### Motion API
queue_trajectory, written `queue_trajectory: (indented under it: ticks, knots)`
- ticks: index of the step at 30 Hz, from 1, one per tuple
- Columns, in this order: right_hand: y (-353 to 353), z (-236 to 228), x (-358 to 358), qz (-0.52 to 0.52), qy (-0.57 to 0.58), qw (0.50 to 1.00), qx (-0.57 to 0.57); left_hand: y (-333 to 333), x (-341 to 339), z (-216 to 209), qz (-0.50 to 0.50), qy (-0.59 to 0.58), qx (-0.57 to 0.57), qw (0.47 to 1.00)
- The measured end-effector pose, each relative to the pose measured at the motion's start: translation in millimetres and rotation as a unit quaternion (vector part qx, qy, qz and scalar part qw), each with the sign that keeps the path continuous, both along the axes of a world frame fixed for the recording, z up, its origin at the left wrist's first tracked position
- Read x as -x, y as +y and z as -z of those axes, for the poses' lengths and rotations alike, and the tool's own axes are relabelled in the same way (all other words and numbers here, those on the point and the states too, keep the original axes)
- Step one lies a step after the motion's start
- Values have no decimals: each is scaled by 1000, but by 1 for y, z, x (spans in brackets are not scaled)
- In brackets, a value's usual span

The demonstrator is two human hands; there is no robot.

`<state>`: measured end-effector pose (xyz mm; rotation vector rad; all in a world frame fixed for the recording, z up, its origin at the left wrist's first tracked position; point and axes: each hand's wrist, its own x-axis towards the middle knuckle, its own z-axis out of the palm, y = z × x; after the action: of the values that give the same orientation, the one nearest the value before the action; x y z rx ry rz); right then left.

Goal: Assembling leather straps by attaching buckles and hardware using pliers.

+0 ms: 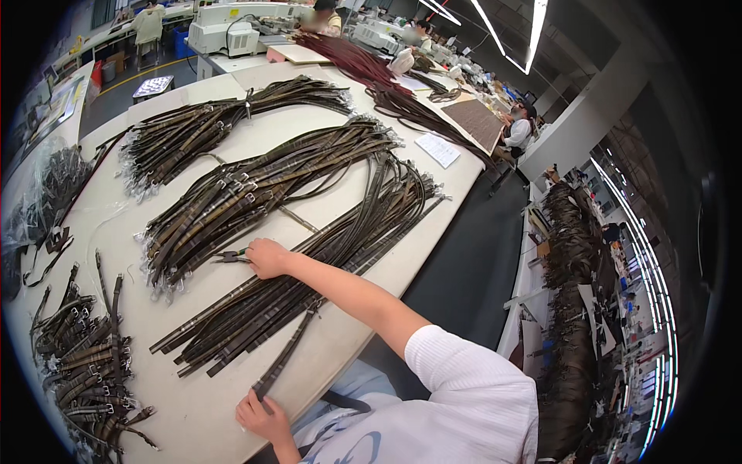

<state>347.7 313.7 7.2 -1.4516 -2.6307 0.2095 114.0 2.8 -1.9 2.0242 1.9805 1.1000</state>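
Observation:
My left hand (264, 417), near the table's front edge, is closed on the end of a dark leather strap (287, 352). That strap runs from my fingers up to a pile of long dark straps (247, 317). Farther off, my right hand (268, 258) is wrapped round a pair of pliers (229, 257) with a bit of green handle showing. The plier jaws point left, close to a bundle of brown straps with metal buckles (239, 193). Whether the jaws touch the bundle I cannot tell.
The pale worktable (193, 410) also bears a far buckled bundle (185, 135), a heap of short buckled straps (89, 363), clear plastic bags (54, 185) and a paper sheet (438, 149). Dark red straps (355, 62) lie beyond. Several people sit at farther benches.

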Motion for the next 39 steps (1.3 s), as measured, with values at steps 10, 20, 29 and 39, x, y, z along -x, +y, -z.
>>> queue_trajectory:
  ticks: [10, 20, 29, 39]
  knots:
    - [2, -19, 10, -2, 24, 999, 45, -7, 3, 6, -12, 9, 11, 1000]
    - [-60, -77, -10, 24, 132, 989, -68, -11, 4, 12, -44, -20, -10, 999]
    - [-216, -102, -18, -30, 281, 959, -4, -11, 11, 15, -50, -50, -33, 997]
    - [-268, -122, -16, -90, 219, 971, -4, -2, -12, -53, 10, -177, -5, 984]
